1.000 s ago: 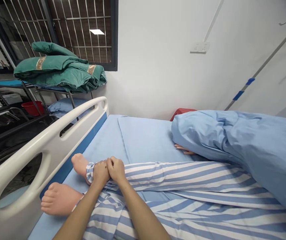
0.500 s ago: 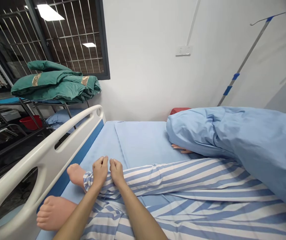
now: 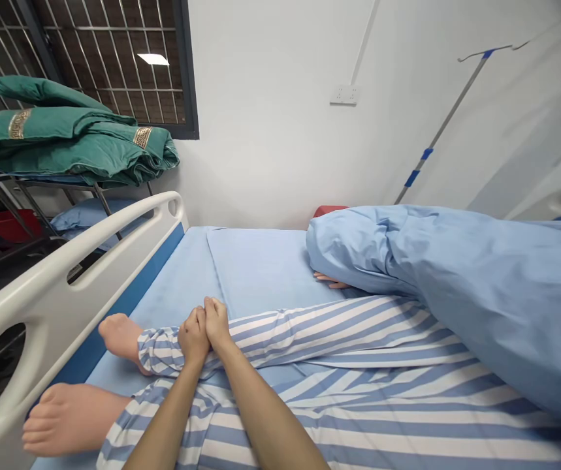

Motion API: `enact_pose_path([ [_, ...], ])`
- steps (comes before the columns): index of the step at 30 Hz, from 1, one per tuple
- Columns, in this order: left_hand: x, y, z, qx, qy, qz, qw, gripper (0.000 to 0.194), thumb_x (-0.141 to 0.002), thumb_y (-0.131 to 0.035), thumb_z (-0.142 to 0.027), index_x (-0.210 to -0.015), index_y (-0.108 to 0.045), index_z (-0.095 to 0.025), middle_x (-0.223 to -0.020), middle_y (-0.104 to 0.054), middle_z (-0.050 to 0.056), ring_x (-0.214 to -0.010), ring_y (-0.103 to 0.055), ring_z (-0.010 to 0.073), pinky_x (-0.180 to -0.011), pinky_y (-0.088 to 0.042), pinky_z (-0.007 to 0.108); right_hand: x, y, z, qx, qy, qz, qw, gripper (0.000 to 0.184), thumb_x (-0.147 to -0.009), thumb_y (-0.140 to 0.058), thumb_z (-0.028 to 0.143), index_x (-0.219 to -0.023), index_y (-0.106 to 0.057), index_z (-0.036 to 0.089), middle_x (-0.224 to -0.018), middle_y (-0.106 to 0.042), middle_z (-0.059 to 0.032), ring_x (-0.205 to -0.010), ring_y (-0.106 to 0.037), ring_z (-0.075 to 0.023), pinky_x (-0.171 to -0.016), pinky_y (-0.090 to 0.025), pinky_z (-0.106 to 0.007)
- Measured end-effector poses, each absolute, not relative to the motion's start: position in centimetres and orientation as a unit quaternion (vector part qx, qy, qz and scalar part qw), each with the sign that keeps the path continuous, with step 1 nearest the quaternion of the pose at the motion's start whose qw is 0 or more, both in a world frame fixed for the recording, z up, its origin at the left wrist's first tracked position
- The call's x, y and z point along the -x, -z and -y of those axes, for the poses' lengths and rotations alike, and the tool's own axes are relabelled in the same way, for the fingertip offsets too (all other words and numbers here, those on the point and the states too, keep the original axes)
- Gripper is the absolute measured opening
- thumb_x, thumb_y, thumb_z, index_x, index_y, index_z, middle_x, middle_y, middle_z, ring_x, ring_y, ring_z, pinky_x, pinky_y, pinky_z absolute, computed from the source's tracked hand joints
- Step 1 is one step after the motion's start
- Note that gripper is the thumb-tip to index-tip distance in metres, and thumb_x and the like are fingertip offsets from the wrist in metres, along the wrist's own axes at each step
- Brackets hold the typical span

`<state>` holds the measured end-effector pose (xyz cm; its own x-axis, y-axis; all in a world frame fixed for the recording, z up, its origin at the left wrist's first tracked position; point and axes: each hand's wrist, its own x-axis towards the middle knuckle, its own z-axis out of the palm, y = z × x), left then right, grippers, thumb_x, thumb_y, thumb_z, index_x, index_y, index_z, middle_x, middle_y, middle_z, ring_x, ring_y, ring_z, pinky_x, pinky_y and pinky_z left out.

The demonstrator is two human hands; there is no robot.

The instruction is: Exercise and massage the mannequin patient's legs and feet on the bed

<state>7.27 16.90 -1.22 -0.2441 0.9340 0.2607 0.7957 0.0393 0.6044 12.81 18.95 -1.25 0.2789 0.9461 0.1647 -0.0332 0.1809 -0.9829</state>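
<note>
My left hand (image 3: 192, 336) and my right hand (image 3: 216, 323) sit side by side, both closed on the blue-and-white striped trouser leg (image 3: 280, 329) of a figure lying on the bed. The far bare foot (image 3: 119, 334) pokes out of that leg's cuff just left of my hands. The near foot (image 3: 67, 418) lies close to the footboard. A light blue duvet (image 3: 456, 281) is bunched over the figure's upper body, and a hand (image 3: 332, 281) shows at its edge.
A white footboard (image 3: 64, 274) with cut-outs runs along the left of the bed with its blue sheet (image 3: 255, 267). Folded green quilts (image 3: 69, 134) rest on a metal rack behind it. An IV pole (image 3: 437, 134) leans by the white wall.
My hands slid up the striped trouser leg from its cuff, so more cuff cloth shows by the ankle. The view shifted to the right.
</note>
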Motion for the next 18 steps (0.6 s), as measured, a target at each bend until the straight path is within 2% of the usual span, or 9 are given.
enact_pose_path([
  [2,-7.4,0.9,-16.9,-0.605,-0.324,-0.721,0.092,0.039,-0.093,-0.025,-0.032,-0.073,-0.056,-0.019,-0.068,-0.063,0.004,-0.061,-0.051,0.0136,-0.057,-0.023,0.025,-12.9,0.9,-19.2,0.525,-0.398,0.466,0.590,0.034,-0.084,-0.038,0.037,-0.055,-0.028,0.022,-0.052,-0.029,0.0063,-0.052,-0.030,-0.0094,-0.048,-0.028,-0.022],
  [5,-7.6,0.8,-16.7,-0.610,-0.297,-0.730,0.080,0.038,-0.093,-0.026,-0.031,-0.079,-0.059,-0.019,-0.074,-0.067,0.006,-0.065,-0.054,0.0152,-0.057,-0.023,0.026,-13.7,-0.3,-19.5,0.593,-0.376,0.519,0.487,0.032,-0.084,-0.038,0.030,-0.054,-0.034,0.021,-0.051,-0.037,0.0047,-0.053,-0.036,-0.0106,-0.051,-0.029,-0.022],
  [8,-7.7,0.9,-16.4,-0.628,-0.275,-0.725,0.073,0.031,-0.091,-0.032,-0.029,-0.090,-0.061,-0.019,-0.082,-0.069,0.008,-0.070,-0.057,0.0166,-0.058,-0.024,0.026,-14.8,-1.7,-19.1,0.625,-0.297,0.605,0.394,0.026,-0.081,-0.044,0.028,-0.057,-0.044,0.019,-0.055,-0.048,0.0013,-0.057,-0.043,-0.0128,-0.057,-0.030,-0.024],
  [10,-7.7,1.0,-16.2,-0.639,-0.266,-0.718,0.067,0.029,-0.090,-0.034,-0.029,-0.094,-0.061,-0.019,-0.085,-0.069,0.008,-0.071,-0.058,0.0169,-0.058,-0.024,0.026,-15.6,-1.9,-18.5,0.617,-0.236,0.655,0.367,0.024,-0.084,-0.043,0.031,-0.063,-0.048,0.019,-0.060,-0.053,-0.0005,-0.060,-0.046,-0.0137,-0.058,-0.030,-0.024],
  [14,-7.9,1.1,-16.2,-0.648,-0.238,-0.721,0.055,0.034,-0.090,-0.031,-0.034,-0.078,-0.060,-0.020,-0.076,-0.067,0.007,-0.067,-0.056,0.0163,-0.056,-0.022,0.026,-16.6,-0.6,-17.5,0.585,-0.227,0.651,0.427,0.033,-0.090,-0.034,0.032,-0.062,-0.046,0.020,-0.057,-0.050,0.0018,-0.057,-0.045,-0.0113,-0.055,-0.028,-0.023],
  [18,-8.1,1.3,-16.4,-0.642,-0.243,-0.724,0.061,0.035,-0.089,-0.031,-0.036,-0.071,-0.057,-0.020,-0.070,-0.064,0.005,-0.064,-0.051,0.0148,-0.055,-0.020,0.025,-16.9,0.5,-17.4,0.553,-0.262,0.620,0.491,0.035,-0.089,-0.036,0.033,-0.057,-0.039,0.019,-0.052,-0.040,0.0052,-0.053,-0.040,-0.0094,-0.052,-0.026,-0.022],
])
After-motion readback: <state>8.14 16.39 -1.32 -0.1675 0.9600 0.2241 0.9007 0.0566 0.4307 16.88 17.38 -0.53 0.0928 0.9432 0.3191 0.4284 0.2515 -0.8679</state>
